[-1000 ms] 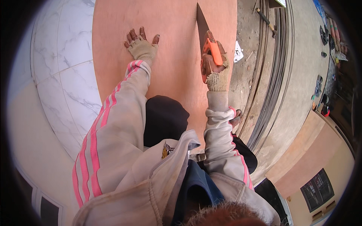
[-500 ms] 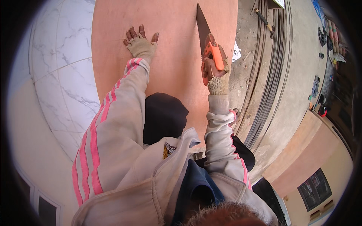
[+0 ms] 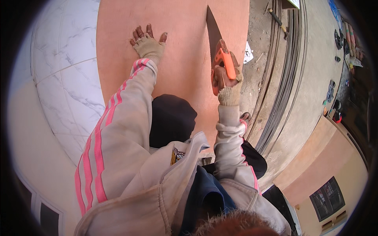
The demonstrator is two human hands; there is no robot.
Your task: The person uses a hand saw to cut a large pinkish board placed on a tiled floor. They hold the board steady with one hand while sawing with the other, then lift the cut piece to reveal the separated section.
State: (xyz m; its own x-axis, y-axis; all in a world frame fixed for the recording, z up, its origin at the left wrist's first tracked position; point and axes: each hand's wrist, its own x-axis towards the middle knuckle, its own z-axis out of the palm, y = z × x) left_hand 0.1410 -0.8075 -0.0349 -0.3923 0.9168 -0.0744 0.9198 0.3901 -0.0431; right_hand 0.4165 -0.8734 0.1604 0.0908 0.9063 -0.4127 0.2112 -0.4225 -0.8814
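Note:
A large reddish plywood sheet (image 3: 177, 51) lies in front of me, with my knee over its near part. Flat on its left half rests my left hand (image 3: 149, 45), fingers spread, in a beige fingerless glove. My right hand (image 3: 225, 78), also gloved, is wrapped round the orange handle of a hand saw (image 3: 214, 29). The saw's dark blade points away from me, its tip over the right part of the sheet. Whether the teeth sit inside a cut is hard to make out.
White marbled tiles (image 3: 75, 43) border the sheet on the left. To the right, long thin metal rods (image 3: 285, 78) run along the ground beside a hammer (image 3: 278, 23). A scrap of white paper (image 3: 247, 53) lies near the sheet's edge. Sandals (image 3: 330, 90) are farther right.
My right hand and the saw have shifted slightly toward me. The left hand remains pressed on the sheet in nearly the same spot.

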